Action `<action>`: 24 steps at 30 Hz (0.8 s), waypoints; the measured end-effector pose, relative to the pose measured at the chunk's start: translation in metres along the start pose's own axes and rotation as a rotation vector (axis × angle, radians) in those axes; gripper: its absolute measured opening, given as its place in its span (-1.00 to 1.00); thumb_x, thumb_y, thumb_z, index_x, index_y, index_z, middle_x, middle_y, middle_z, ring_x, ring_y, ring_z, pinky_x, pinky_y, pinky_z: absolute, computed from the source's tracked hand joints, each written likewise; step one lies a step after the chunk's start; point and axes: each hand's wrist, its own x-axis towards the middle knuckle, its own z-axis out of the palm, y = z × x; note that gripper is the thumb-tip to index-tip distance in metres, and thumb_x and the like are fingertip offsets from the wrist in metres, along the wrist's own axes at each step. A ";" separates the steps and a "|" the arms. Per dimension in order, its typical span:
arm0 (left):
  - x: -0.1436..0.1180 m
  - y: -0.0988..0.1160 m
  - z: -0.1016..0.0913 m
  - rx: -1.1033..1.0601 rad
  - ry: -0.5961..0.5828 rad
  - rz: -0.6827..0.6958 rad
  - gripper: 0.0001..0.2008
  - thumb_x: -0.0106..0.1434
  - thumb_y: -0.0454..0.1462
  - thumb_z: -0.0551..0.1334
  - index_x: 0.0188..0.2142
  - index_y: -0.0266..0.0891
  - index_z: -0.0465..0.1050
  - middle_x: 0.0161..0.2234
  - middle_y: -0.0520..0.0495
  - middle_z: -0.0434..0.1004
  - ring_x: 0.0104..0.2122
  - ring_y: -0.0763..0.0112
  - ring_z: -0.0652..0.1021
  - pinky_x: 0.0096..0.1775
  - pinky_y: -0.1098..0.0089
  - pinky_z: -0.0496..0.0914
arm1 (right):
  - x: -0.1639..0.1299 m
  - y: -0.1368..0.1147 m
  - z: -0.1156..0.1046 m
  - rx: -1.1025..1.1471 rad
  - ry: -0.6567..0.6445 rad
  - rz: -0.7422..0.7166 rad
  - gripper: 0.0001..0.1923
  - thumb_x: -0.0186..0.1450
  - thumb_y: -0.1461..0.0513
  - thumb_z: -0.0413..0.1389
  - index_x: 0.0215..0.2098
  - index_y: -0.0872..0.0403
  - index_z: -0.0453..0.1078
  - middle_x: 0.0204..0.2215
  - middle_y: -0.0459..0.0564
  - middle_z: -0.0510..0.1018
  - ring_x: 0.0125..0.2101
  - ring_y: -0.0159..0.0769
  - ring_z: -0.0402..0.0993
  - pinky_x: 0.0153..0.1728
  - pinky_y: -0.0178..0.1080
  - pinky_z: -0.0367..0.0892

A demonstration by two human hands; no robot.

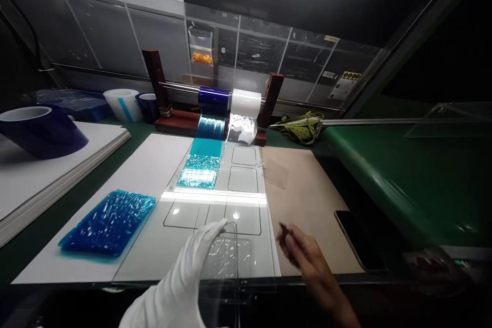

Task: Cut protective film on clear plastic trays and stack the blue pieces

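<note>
My left hand (184, 277), in a white glove, is closed on a clear thin-edged panel (236, 261) near the front edge of the bench. A crinkled clear film patch (219, 256) shows beside and through that panel. My bare right hand (305, 256) is apart from it to the right, over the brown board, with its fingers pinched together and slightly blurred. What they hold, if anything, I cannot make out. Between and beyond the hands lies a glass plate (146, 251) with black rounded outlines. A stack of blue film pieces (109, 223) lies left of it.
A wooden stand (156, 79) carries a blue film roll (213, 98) and a clear film roll (246, 103), their strips hanging onto the plate. A phone (357, 238) lies on the brown board (303, 179). Further left, a large blue tape roll (42, 136) sits on white sheets (103, 143).
</note>
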 end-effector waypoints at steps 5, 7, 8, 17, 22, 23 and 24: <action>-0.002 0.007 0.000 -0.055 -0.052 0.074 0.19 -0.08 0.17 0.31 0.32 -0.11 -0.42 0.28 -0.40 0.00 0.22 -0.30 0.21 0.10 -0.25 0.27 | -0.051 -0.043 0.033 0.137 -0.142 -0.087 -0.51 0.33 -0.17 -0.10 -0.28 0.01 0.40 -0.41 -0.03 0.46 -0.37 -0.31 0.39 -0.31 -0.30 0.34; -0.003 0.011 -0.001 -0.077 -0.093 0.066 0.20 -0.10 0.17 0.32 0.31 -0.07 -0.43 0.29 -0.37 -0.03 0.22 -0.32 0.19 0.10 -0.27 0.26 | -0.057 -0.046 0.039 0.122 -0.193 -0.083 -0.42 0.10 -0.30 0.09 -0.33 0.02 0.35 -0.45 -0.08 0.41 -0.45 -0.35 0.32 -0.44 -0.36 0.30; -0.003 0.013 -0.001 -0.088 -0.114 0.060 0.21 -0.11 0.17 0.32 0.31 -0.05 -0.44 0.29 -0.35 -0.03 0.23 -0.32 0.18 0.10 -0.27 0.25 | -0.058 -0.047 0.040 0.111 -0.205 -0.063 -0.38 -0.02 -0.31 0.18 -0.35 0.02 0.32 -0.47 -0.12 0.38 -0.49 -0.39 0.27 -0.51 -0.39 0.25; -0.004 0.026 -0.004 -0.151 -0.213 0.040 0.19 -0.12 0.15 0.35 0.30 0.04 -0.40 0.30 -0.27 -0.10 0.24 -0.25 0.18 0.12 -0.17 0.30 | -0.072 -0.049 0.052 0.182 -0.098 0.066 -0.39 -0.17 -0.18 0.36 -0.40 0.00 0.25 -0.42 -0.13 0.33 -0.39 -0.35 0.28 -0.36 -0.38 0.40; 0.001 0.032 -0.006 -0.164 -0.280 0.048 0.17 -0.11 0.12 0.35 0.30 0.08 -0.42 0.29 -0.24 -0.08 0.24 -0.21 0.17 0.14 -0.19 0.26 | -0.076 -0.017 0.059 0.230 -0.137 0.001 -0.22 -0.27 -0.22 0.36 -0.20 0.00 0.36 -0.32 -0.06 0.38 -0.34 -0.29 0.32 -0.28 -0.28 0.47; 0.003 0.033 -0.007 -0.168 -0.289 0.054 0.16 -0.11 0.10 0.35 0.29 0.10 -0.43 0.28 -0.22 -0.07 0.24 -0.20 0.17 0.14 -0.18 0.27 | -0.076 -0.013 0.060 0.233 -0.144 -0.018 -0.18 -0.27 -0.24 0.35 -0.16 0.00 0.36 -0.30 -0.05 0.37 -0.34 -0.29 0.33 -0.28 -0.26 0.48; 0.006 0.035 -0.007 -0.170 -0.298 0.062 0.16 -0.11 0.10 0.35 0.29 0.11 -0.43 0.28 -0.21 -0.06 0.24 -0.18 0.18 0.14 -0.18 0.27 | -0.076 -0.010 0.060 0.235 -0.143 -0.036 -0.16 -0.27 -0.26 0.33 -0.15 0.01 0.36 -0.29 -0.04 0.37 -0.34 -0.28 0.33 -0.29 -0.25 0.48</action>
